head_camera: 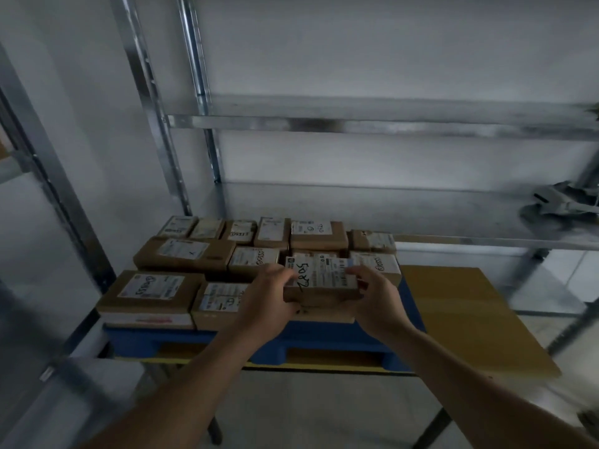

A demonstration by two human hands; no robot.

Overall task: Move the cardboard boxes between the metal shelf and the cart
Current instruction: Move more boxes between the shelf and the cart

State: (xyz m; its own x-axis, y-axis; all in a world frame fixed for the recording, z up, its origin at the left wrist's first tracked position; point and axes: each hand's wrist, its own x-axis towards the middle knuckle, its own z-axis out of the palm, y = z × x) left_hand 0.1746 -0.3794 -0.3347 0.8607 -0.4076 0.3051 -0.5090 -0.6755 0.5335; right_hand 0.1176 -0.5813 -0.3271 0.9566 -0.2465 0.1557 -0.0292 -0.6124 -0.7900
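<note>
Both your hands grip one small cardboard box [321,277]: your left hand [269,296] curls round its left end and your right hand [372,296] round its right end. You hold it at the near right of the other boxes [184,254], which lie in rows on a blue pallet [181,343] atop the yellow cart [460,312]. Beyond them, on the far side, the metal shelf [356,121] rises.
</note>
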